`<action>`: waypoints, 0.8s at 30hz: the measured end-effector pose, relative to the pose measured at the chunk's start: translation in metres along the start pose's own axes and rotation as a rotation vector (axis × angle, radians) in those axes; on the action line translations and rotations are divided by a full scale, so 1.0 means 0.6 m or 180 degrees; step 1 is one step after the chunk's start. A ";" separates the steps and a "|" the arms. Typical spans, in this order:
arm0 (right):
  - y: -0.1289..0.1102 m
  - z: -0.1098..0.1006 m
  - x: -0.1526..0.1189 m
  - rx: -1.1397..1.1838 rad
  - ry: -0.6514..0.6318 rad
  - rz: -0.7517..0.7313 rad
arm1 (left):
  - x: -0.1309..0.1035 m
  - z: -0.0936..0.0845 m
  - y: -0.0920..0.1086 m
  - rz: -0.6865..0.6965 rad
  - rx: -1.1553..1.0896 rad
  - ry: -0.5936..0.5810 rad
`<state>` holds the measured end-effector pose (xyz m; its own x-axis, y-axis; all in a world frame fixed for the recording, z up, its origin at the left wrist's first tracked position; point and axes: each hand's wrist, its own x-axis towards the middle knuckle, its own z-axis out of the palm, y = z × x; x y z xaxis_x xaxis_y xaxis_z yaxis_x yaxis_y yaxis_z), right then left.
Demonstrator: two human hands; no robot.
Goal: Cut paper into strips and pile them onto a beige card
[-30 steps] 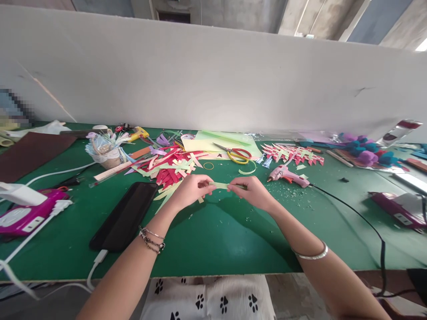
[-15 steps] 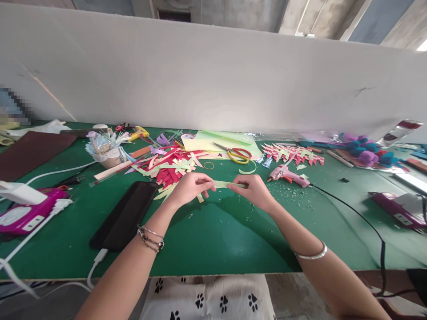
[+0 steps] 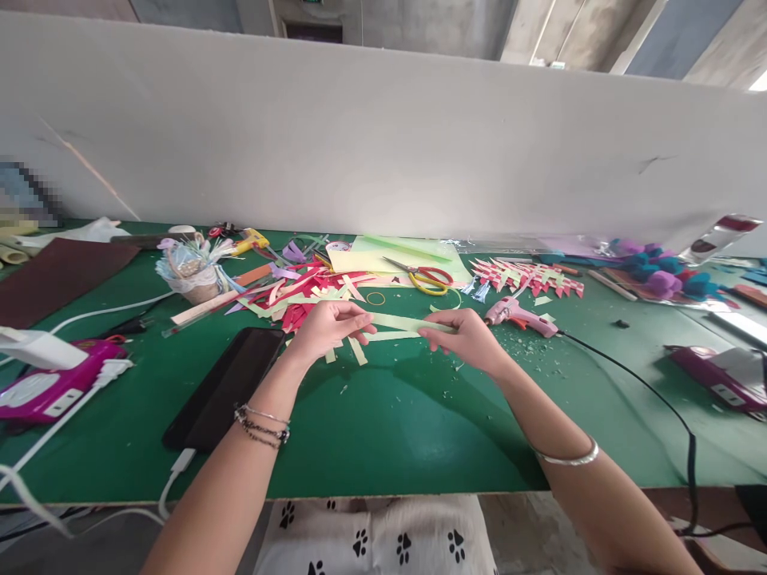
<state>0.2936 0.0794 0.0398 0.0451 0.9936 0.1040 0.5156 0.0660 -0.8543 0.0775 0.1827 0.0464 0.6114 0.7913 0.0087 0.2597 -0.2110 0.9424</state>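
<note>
A pale green paper strip (image 3: 399,323) is stretched between my two hands above the green table. My left hand (image 3: 328,329) pinches one end between thumb and fingers. At the other end, my right hand (image 3: 461,337) grips it with thumb and forefinger. A second pale green length shows just below the first; I cannot tell whether it is the same strip looped or another one. Behind my left hand lies a pile of red and pale green paper strips (image 3: 300,299). The pink glue gun (image 3: 520,315) rests to the right of my right hand.
Scissors with yellow and red handles (image 3: 428,278) lie on pale paper sheets (image 3: 359,257). Woven red and green paper pieces (image 3: 533,275) sit at the back right. A black phone (image 3: 224,391) with a charging cable is at left, near a purple power strip (image 3: 65,375).
My hands have moved apart, the left one leftward and the right one rightward. More of the pale green strip now shows between them, with a second length visible below.
</note>
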 end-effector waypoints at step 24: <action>0.021 -0.025 0.014 0.1818 0.1124 0.0418 | 0.002 -0.022 -0.002 0.0265 -0.0473 0.0691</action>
<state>0.3136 0.0874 0.0374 0.4028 0.9134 0.0582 -0.0411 0.0815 -0.9958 0.0683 0.1915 0.0495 0.4473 0.8826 0.1447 0.0930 -0.2067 0.9740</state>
